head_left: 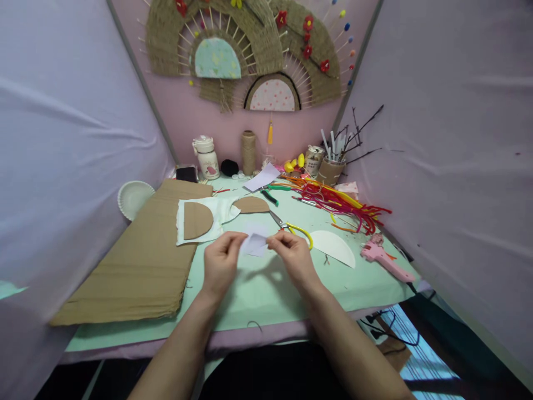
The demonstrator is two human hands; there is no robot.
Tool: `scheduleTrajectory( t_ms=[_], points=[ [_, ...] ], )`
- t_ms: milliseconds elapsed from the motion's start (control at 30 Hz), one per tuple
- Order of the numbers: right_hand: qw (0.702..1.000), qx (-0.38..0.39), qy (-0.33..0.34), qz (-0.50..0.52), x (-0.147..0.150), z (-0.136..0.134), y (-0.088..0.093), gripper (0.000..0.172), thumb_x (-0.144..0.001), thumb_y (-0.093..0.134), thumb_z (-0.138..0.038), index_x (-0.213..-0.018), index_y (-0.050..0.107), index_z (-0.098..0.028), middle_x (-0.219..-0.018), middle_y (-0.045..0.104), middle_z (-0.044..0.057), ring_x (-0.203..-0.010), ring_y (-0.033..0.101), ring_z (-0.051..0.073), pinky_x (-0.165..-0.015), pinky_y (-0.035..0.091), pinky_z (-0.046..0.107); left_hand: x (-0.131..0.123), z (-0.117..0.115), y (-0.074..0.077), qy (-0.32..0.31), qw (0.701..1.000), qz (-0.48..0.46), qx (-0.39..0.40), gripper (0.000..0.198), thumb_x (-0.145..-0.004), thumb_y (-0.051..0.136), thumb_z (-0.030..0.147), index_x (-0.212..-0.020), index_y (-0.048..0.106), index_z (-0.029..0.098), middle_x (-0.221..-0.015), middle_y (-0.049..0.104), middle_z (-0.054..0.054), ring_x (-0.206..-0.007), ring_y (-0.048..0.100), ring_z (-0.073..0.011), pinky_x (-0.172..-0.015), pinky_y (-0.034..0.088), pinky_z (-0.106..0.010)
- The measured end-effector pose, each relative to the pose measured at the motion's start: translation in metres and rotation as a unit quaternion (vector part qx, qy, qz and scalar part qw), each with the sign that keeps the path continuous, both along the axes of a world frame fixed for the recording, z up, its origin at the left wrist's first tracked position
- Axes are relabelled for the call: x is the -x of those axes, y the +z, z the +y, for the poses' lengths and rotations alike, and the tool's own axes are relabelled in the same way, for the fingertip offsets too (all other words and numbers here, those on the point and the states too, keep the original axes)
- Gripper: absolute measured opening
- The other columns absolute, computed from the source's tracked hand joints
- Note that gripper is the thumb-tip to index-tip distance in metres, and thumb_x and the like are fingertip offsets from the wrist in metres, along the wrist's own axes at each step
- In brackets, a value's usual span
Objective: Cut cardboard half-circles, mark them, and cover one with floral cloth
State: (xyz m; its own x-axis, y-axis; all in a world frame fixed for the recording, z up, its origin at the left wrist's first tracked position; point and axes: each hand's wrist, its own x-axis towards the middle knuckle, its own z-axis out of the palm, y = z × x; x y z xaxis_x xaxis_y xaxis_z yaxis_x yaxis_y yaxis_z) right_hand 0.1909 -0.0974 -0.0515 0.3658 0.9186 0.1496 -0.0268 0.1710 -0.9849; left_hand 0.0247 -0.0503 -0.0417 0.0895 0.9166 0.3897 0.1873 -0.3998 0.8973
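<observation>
Between my hands, above the mint-green tabletop, is a small pale lilac piece of paper point(255, 244). My left hand point(222, 261) pinches its left edge, and my right hand point(291, 255) pinches the right edge. Just beyond my right hand lie scissors with yellow handles point(302, 230). A white half-round paper point(334, 247) rests to their right. Beyond my left hand, a cardboard half-circle point(197, 220) sits on white cloth point(219, 214), and another cardboard half-circle point(252, 205) is beside the cloth.
A large cardboard sheet point(137, 261) covers the table's left side. On the right are a pink glue gun point(387, 260) and red pipe cleaners point(333, 201). At the back stand a white bottle point(206, 157), a twine spool point(249, 153) and a holder with twigs point(331, 171).
</observation>
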Motion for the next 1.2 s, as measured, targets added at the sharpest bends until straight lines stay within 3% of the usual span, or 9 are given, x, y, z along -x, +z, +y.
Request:
scheduleTrajectory(
  t_ms=[100,300,433,567,633,733,867,1100,1200],
  points=[
    [0.998,0.008,-0.052,0.019,-0.007,0.002,-0.004,0.021,-0.072,0.072,-0.038,-0.062,0.068,-0.02,-0.061,0.061,0.0,-0.058,0.048,0.014,-0.059,0.037,0.028,0.0,0.002,0.0,0.054,0.994,-0.064,0.063,0.02,-0.081,0.063,0.039,-0.081,0.07,0.02,-0.052,0.051,0.005,-0.049,0.046,-0.0109,-0.05,0.036,-0.022],
    [0.999,0.02,-0.029,0.035,0.003,0.004,-0.009,0.023,-0.072,0.072,-0.041,-0.062,0.068,-0.02,-0.061,0.062,0.0,-0.058,0.049,0.014,-0.059,0.037,0.028,-0.038,-0.012,-0.005,-0.128,0.94,-0.197,0.246,0.033,-0.068,0.077,0.039,-0.093,0.071,0.018,-0.09,0.071,-0.005,-0.082,0.062,-0.016,-0.073,0.047,-0.026],
    [0.999,0.033,0.006,0.013,0.005,0.001,-0.009,0.024,-0.074,0.07,-0.042,-0.063,0.068,-0.02,-0.062,0.063,0.001,-0.06,0.051,0.014,-0.061,0.039,0.028,-0.047,-0.017,-0.01,-0.108,0.895,-0.293,0.318,0.027,-0.062,0.082,0.036,-0.072,0.071,0.014,-0.077,0.069,-0.004,-0.073,0.061,-0.012,-0.067,0.045,-0.022],
    [0.994,0.053,-0.008,-0.092,-0.015,-0.001,-0.007,0.03,-0.084,0.056,-0.043,-0.075,0.069,-0.018,-0.071,0.066,0.004,-0.065,0.056,0.017,-0.063,0.041,0.029,-0.035,-0.01,-0.01,-0.079,0.853,-0.359,0.37,0.029,-0.058,0.087,0.03,-0.074,0.07,0.012,-0.077,0.07,-0.004,-0.07,0.063,-0.0102,-0.063,0.048,-0.02],
    [0.965,0.073,-0.059,-0.245,-0.031,-0.002,-0.004,0.031,-0.09,0.048,-0.039,-0.083,0.069,-0.017,-0.082,0.068,0.008,-0.076,0.06,0.019,-0.071,0.042,0.03,-0.029,-0.006,-0.009,-0.057,0.842,-0.378,0.382,0.025,-0.062,0.085,0.025,-0.075,0.069,0.012,-0.077,0.071,-0.004,-0.069,0.066,-0.0106,-0.062,0.05,-0.019],
    [0.853,0.183,-0.078,-0.482,-0.049,-0.002,0.001,0.022,-0.088,0.055,-0.032,-0.09,0.067,-0.013,-0.098,0.066,0.014,-0.092,0.061,0.025,-0.078,0.04,0.032,-0.024,-0.004,-0.008,-0.041,0.83,-0.39,0.398,0.009,-0.075,0.076,0.016,-0.076,0.068,0.01,-0.076,0.071,-0.005,-0.069,0.069,-0.0114,-0.06,0.053,-0.017],
    [0.748,0.32,-0.016,-0.581,-0.054,0.01,0.005,0.022,-0.086,0.06,-0.032,-0.093,0.065,-0.011,-0.097,0.066,0.018,-0.09,0.063,0.027,-0.067,0.037,0.031,-0.023,-0.004,-0.007,-0.026,0.819,-0.399,0.412,0.013,-0.086,0.061,0.007,-0.074,0.066,0.008,-0.072,0.072,-0.007,-0.066,0.07,-0.0113,-0.06,0.057,-0.018],
    [0.727,0.353,0.018,-0.589,-0.057,0.018,0.013,0.02,-0.088,0.049,-0.022,-0.092,0.064,-0.01,-0.093,0.069,0.02,-0.084,0.065,0.026,-0.06,0.032,0.03,-0.019,-0.002,-0.008,-0.026,0.812,-0.422,0.403,0.015,-0.087,0.059,0.005,-0.074,0.066,0.007,-0.071,0.072,-0.008,-0.066,0.071,-0.0113,-0.063,0.058,-0.017],
    [0.751,0.338,0.01,-0.567,-0.062,0.0,0.015,0.024,-0.091,0.046,-0.03,-0.089,0.062,-0.012,-0.086,0.069,0.017,-0.078,0.063,0.024,-0.059,0.033,0.029,-0.019,-0.003,-0.009,-0.036,0.806,-0.434,0.401,0.015,-0.087,0.059,0.006,-0.074,0.066,0.008,-0.073,0.073,-0.009,-0.067,0.071,-0.0119,-0.063,0.058,-0.017]
  ],
)
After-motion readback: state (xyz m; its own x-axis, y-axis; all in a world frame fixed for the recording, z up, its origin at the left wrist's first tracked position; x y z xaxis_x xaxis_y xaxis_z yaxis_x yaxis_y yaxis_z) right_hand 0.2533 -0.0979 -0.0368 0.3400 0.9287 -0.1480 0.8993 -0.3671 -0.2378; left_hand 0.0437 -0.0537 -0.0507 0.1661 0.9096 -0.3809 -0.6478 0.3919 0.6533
